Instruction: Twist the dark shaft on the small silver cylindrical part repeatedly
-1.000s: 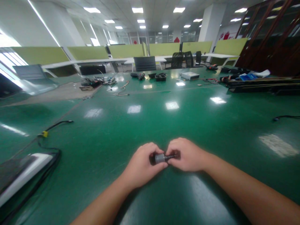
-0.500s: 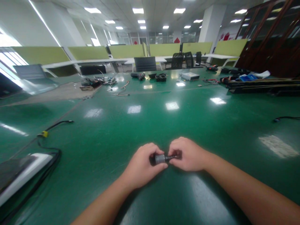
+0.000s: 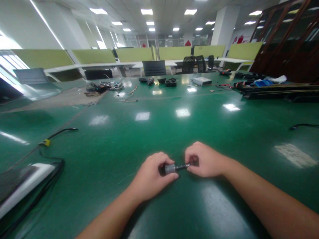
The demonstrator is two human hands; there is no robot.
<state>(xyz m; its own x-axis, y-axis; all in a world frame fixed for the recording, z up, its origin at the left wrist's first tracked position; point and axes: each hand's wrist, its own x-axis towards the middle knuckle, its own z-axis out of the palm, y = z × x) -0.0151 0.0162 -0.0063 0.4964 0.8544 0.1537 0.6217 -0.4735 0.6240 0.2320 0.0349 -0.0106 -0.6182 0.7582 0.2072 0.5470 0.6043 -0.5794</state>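
My left hand point(image 3: 154, 174) grips a short grey and black cylinder point(image 3: 170, 168) between thumb and fingers, low over the green table point(image 3: 139, 139). From the cylinder's right end a thin dark shaft point(image 3: 182, 166) sticks out toward my right hand point(image 3: 205, 161). The thumb and fingers of my right hand are pinched at the shaft's far tip. Its curled fingers hide whatever lies within them.
A black cable point(image 3: 62, 130) with a yellow tag and a white-edged device point(image 3: 32, 181) lie at the left. Toward the back are a silver box point(image 3: 202, 81), electronic parts point(image 3: 114, 85) and long black bars point(image 3: 274, 92). Another cable point(image 3: 302, 125) is at right.
My right hand has moved a little right and up, away from my left hand, and more of the thin shaft shows between them. My left hand has stayed in place with the cylinder.
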